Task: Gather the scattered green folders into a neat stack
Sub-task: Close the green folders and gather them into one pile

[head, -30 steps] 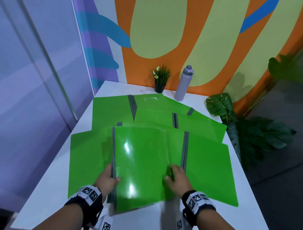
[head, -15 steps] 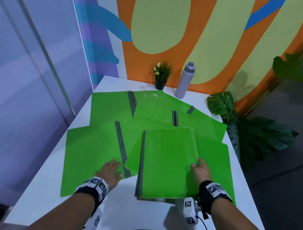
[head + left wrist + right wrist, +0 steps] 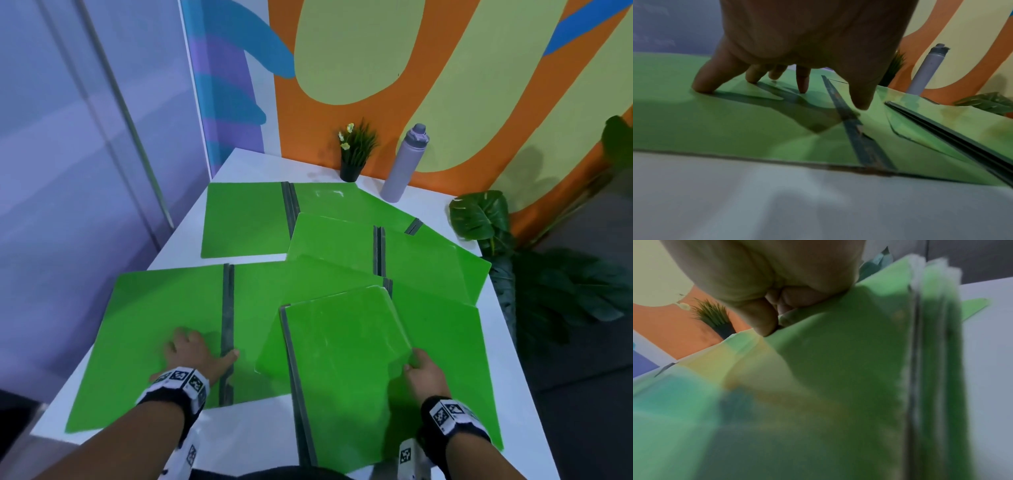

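Observation:
Several glossy green folders with grey spines lie fanned across the white table (image 3: 239, 435). My right hand (image 3: 423, 373) pinches the right edge of a closed folder stack (image 3: 342, 370) near the table's front, thumb on top (image 3: 762, 324). My left hand (image 3: 191, 353) rests with spread fingers on an opened folder (image 3: 154, 329) at the front left, its thumb beside the grey spine (image 3: 849, 116). Fingertips (image 3: 702, 87) press on the green cover. More opened folders (image 3: 246, 219) overlap behind.
A small potted plant (image 3: 354, 154) and a grey water bottle (image 3: 404, 164) stand at the table's back edge by the orange wall. Large leafy plants (image 3: 486, 219) sit off the right edge. A glass wall runs along the left.
The closed stack slid right and toward me under my right hand. My left hand let go of it and now lies on the opened folder at the left.

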{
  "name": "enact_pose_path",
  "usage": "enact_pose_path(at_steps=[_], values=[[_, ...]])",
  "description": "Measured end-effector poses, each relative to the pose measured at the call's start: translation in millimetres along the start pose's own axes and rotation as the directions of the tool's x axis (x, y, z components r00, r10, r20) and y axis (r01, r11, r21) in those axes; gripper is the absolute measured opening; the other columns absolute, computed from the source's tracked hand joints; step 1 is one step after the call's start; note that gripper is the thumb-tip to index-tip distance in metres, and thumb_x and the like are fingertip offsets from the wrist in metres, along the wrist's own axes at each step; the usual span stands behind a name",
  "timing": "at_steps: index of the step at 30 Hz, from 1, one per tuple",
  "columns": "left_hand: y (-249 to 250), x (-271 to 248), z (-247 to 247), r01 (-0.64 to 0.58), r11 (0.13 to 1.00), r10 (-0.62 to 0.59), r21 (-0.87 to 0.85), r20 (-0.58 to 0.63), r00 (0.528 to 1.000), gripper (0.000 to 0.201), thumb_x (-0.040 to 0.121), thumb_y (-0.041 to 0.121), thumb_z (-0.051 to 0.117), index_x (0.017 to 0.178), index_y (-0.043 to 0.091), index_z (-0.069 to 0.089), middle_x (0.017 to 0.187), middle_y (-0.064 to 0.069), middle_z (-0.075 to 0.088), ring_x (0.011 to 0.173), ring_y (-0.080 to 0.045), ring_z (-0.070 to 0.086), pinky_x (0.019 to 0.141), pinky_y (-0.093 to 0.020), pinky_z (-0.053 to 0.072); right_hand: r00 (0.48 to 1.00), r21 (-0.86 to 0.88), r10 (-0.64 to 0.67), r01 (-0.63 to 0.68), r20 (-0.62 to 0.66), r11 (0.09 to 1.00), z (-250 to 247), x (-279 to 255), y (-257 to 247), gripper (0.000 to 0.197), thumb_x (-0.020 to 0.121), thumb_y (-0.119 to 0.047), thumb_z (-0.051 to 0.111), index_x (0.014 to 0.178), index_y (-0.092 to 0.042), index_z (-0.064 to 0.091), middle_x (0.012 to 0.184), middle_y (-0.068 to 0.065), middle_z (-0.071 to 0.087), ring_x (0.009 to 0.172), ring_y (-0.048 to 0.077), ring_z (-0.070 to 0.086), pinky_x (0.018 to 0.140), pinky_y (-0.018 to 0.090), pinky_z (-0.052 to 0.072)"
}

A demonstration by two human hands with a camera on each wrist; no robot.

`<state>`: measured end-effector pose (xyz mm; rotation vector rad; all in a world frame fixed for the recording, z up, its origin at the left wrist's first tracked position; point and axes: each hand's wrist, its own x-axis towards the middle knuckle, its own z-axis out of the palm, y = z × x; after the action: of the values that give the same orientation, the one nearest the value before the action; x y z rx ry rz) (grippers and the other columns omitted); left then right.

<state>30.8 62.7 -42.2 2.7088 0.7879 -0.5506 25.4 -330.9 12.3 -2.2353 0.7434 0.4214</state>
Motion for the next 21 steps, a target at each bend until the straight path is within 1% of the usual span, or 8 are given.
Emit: enact_pose_path(at_steps=[2,5,8,11,13,17,19,21], values=[[9.4,5.6,7.2,-0.034,0.999,0.033,0.040,0.029,0.999,0.093,0.068,0.073,0.053,0.135,0.010,0.041,0.149,-0.017,0.030,0.136,-0.038,0.032,0.106,-0.061,0.039,1.000,0.005,0.001,-0.001,-0.003,1.000,-1.8,-4.4,-2.3,0.048,0.096,-0.008,0.044,0.143,-0.013,0.035,0.138,0.017,0.049,0.116,0.038,0.056,0.093,0.045,0.049],[15.4,3.2,9.3,-0.080,0.996,0.080,0.033,0.020,0.997,0.054,0.077,0.047,0.057,0.118,0.012,0.050,0.131,-0.013,0.043,0.122,-0.035,0.042,0.099,-0.059,0.045,1.000,0.024,-0.005,0.005,-0.020,1.000,-5.1,-5.4,-4.7,0.047,0.096,-0.009,0.045,0.142,-0.013,0.035,0.141,0.017,0.046,0.104,0.033,0.063,0.087,0.042,0.052],[15.0,-4.5,-2.1,-0.074,0.997,0.075,-0.019,0.015,0.997,0.052,0.076,0.034,0.065,0.118,0.010,0.046,0.125,-0.012,0.048,0.117,-0.035,0.048,0.096,-0.055,0.050,0.998,0.024,-0.031,0.032,-0.051,0.999,-5.5,-4.0,-5.2,0.046,0.096,-0.010,0.045,0.142,-0.013,0.036,0.141,0.016,0.047,0.099,0.032,0.065,0.083,0.041,0.054],[13.9,-6.2,-8.1,-0.082,0.997,0.082,0.008,0.006,0.997,0.051,0.078,0.026,0.064,0.121,0.010,0.042,0.112,-0.015,0.052,0.099,-0.035,0.059,0.085,-0.048,0.057,0.997,0.069,-0.056,0.060,-0.062,0.996,-1.7,2.5,-2.4,0.046,0.096,-0.009,0.046,0.140,-0.015,0.037,0.143,0.017,0.045,0.062,0.016,0.059,0.053,0.028,0.055],[17.4,-11.6,-11.6,-0.121,0.992,0.121,0.023,0.003,0.993,0.056,0.082,0.013,0.058,0.132,0.012,0.033,0.108,-0.016,0.055,0.088,-0.032,0.064,0.079,-0.043,0.059,0.996,0.124,-0.058,0.065,-0.063,0.990,-0.2,6.1,-3.5,0.047,0.095,-0.006,0.047,0.140,-0.017,0.038,0.143,0.017,0.044,0.056,0.013,0.054,0.045,0.022,0.049],[28.2,-24.8,-34.1,-0.231,0.969,0.236,0.086,-0.050,0.971,0.058,0.089,0.000,0.044,0.143,0.008,0.024,0.098,-0.016,0.064,0.076,-0.025,0.065,0.074,-0.035,0.059,0.996,0.297,-0.040,0.063,-0.083,0.953,-6.2,7.9,-12.7,0.050,0.093,-0.005,0.051,0.140,-0.015,0.040,0.139,0.016,0.047,0.094,0.034,0.066,0.075,0.041,0.057],[33.1,-34.0,-61.5,-0.259,0.965,0.262,0.049,-0.095,0.960,0.050,0.091,-0.002,0.041,0.140,0.005,0.033,0.092,-0.014,0.068,0.070,-0.024,0.061,0.066,-0.032,0.056,0.993,0.386,-0.043,0.083,-0.111,0.919,-13.4,9.4,-17.9,0.050,0.092,-0.005,0.052,0.140,-0.016,0.041,0.136,0.014,0.050,0.097,0.030,0.063,0.080,0.044,0.056],[35.3,-46.2,-93.7,-0.308,0.951,0.305,0.014,-0.203,0.931,0.049,0.089,-0.005,0.043,0.136,0.006,0.043,0.091,-0.017,0.070,0.070,-0.030,0.062,0.066,-0.039,0.056,0.988,0.468,-0.032,0.101,-0.152,0.878,-23.2,9.9,-23.4,0.051,0.092,-0.004,0.052,0.140,-0.016,0.040,0.135,0.010,0.050,0.103,0.027,0.059,0.085,0.044,0.053]])
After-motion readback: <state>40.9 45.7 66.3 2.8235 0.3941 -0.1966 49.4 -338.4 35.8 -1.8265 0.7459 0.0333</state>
